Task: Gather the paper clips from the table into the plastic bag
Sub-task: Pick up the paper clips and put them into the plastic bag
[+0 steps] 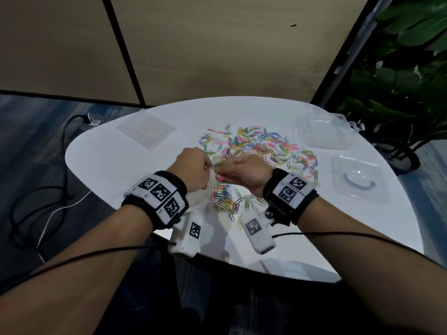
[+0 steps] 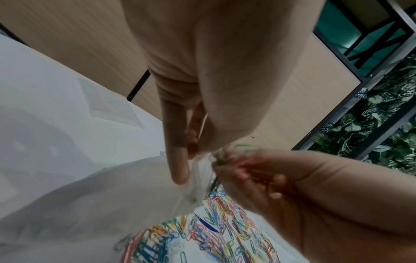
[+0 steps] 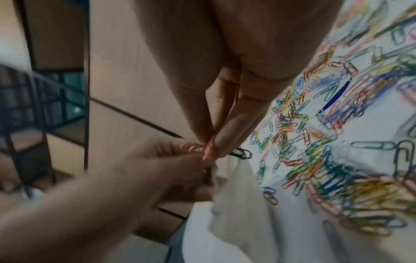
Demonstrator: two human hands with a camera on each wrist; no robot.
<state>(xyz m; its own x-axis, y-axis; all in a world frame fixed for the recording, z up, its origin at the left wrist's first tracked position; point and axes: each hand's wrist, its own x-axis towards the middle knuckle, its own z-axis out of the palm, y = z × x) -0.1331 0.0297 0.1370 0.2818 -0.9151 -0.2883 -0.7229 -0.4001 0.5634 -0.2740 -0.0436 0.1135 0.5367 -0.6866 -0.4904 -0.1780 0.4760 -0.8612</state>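
Coloured paper clips (image 1: 256, 146) lie scattered over the white table (image 1: 116, 160), with a smaller heap (image 1: 225, 198) nearer to me. My left hand (image 1: 196, 169) pinches the top edge of a clear plastic bag (image 1: 209, 187) that hangs down over the table; the bag (image 2: 198, 179) shows crumpled under my left fingers (image 2: 178, 160). My right hand (image 1: 244, 170) pinches a few clips (image 3: 202, 148) at the bag's mouth, right against the left hand. A dark clip (image 3: 242, 153) sticks out beside my right fingertips (image 3: 223, 144).
A flat clear bag (image 1: 146, 128) lies at the table's far left. Two clear plastic trays (image 1: 326, 131) (image 1: 358, 180) sit at the right. Cables run over the floor at the left (image 1: 48, 189). A plant (image 1: 406, 81) stands beyond the table's right edge.
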